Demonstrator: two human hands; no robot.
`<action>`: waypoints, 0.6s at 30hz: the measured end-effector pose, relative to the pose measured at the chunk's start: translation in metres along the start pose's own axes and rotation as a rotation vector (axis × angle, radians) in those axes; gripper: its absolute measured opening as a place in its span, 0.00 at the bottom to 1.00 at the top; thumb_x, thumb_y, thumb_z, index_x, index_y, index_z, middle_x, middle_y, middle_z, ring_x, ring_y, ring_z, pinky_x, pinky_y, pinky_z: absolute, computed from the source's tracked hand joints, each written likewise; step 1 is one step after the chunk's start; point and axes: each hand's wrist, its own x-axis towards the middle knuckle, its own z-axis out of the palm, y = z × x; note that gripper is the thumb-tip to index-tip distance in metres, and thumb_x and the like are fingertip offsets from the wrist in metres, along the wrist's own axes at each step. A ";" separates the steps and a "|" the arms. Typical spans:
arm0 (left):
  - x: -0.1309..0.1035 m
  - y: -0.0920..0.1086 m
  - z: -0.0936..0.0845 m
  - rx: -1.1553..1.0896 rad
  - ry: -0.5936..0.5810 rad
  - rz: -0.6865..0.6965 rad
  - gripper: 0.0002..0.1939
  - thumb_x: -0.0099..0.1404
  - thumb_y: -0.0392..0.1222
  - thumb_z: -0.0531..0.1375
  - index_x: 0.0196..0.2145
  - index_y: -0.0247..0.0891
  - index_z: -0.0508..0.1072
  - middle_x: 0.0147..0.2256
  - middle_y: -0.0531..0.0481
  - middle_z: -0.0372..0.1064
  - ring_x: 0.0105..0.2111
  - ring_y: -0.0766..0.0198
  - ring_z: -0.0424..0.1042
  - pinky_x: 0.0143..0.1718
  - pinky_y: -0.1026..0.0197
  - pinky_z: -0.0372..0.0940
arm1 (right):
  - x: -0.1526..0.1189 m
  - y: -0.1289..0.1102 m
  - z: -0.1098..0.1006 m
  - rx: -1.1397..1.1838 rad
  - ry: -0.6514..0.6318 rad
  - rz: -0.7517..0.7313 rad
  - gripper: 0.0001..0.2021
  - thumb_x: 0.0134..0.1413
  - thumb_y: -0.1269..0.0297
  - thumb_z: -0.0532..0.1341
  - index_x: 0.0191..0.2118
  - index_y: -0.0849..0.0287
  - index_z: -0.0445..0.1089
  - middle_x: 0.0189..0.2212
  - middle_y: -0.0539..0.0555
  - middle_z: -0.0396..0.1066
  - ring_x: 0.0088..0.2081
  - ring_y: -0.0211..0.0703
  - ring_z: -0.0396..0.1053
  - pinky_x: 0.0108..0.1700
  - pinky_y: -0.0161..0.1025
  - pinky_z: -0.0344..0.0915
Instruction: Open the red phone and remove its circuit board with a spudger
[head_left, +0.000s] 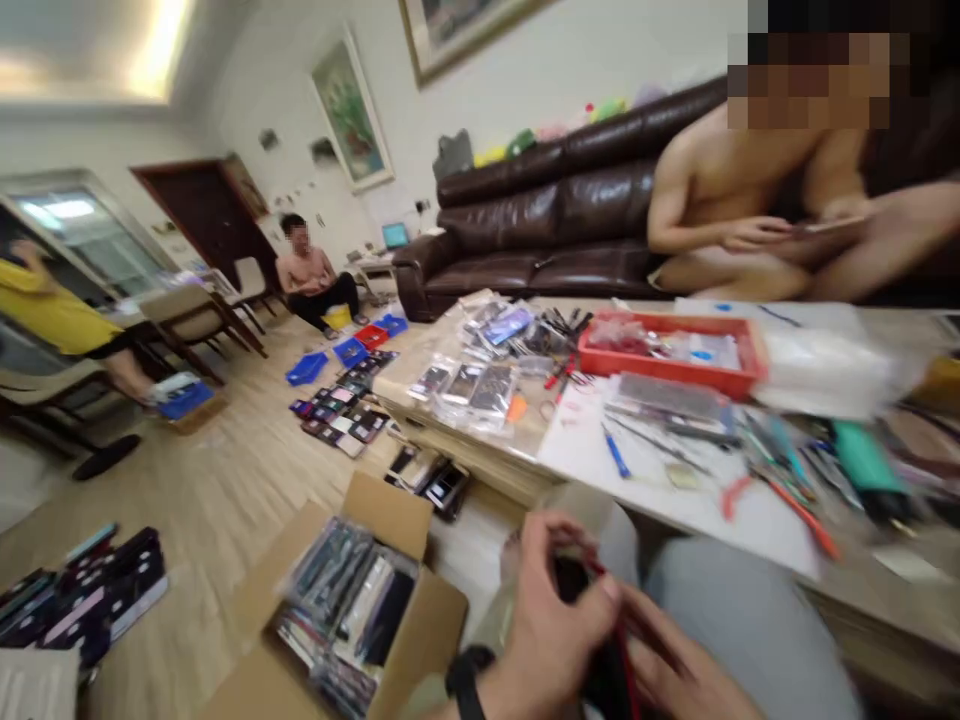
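Low in the head view, my left hand [544, 600], with a black band at the wrist, curls its fingers and thumb around a dark phone [611, 670] with a red edge. My right hand [675, 655] grips the same phone from the other side, its fingers partly hidden behind it. The phone is tilted above my lap and blurred, so its details do not show. Close to my left forearm, an open cardboard box [450, 610] on the floor holds several bagged phones or phone parts [345, 590].
Ahead stands a low table with a red tray [675, 380], a blue screwdriver [616, 452], pliers and bagged phones [476, 390]. Phones [345, 415] and blue bins [306, 368] cover part of the floor. One person sits on the sofa [517, 225]; others are farther left.
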 end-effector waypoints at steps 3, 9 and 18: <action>0.001 0.001 0.003 -0.123 0.014 -0.050 0.21 0.56 0.46 0.67 0.44 0.43 0.65 0.45 0.44 0.69 0.50 0.52 0.72 0.55 0.48 0.65 | -0.024 -0.004 0.029 0.073 0.017 -0.090 0.37 0.56 0.36 0.65 0.65 0.52 0.66 0.59 0.64 0.72 0.61 0.58 0.69 0.64 0.54 0.64; 0.007 -0.016 0.003 -0.132 -0.069 -0.184 0.20 0.59 0.48 0.66 0.47 0.41 0.68 0.50 0.44 0.70 0.54 0.54 0.71 0.58 0.51 0.64 | -0.029 -0.028 0.032 0.024 0.151 -0.016 0.35 0.54 0.57 0.67 0.66 0.58 0.62 0.41 0.56 0.77 0.42 0.48 0.76 0.49 0.46 0.73; 0.003 -0.002 0.000 0.016 -0.156 -0.250 0.19 0.68 0.52 0.62 0.52 0.41 0.76 0.55 0.44 0.75 0.57 0.51 0.71 0.60 0.51 0.63 | -0.024 -0.039 0.038 -0.114 0.260 -0.007 0.38 0.50 0.61 0.64 0.68 0.61 0.60 0.50 0.60 0.76 0.49 0.48 0.75 0.53 0.46 0.73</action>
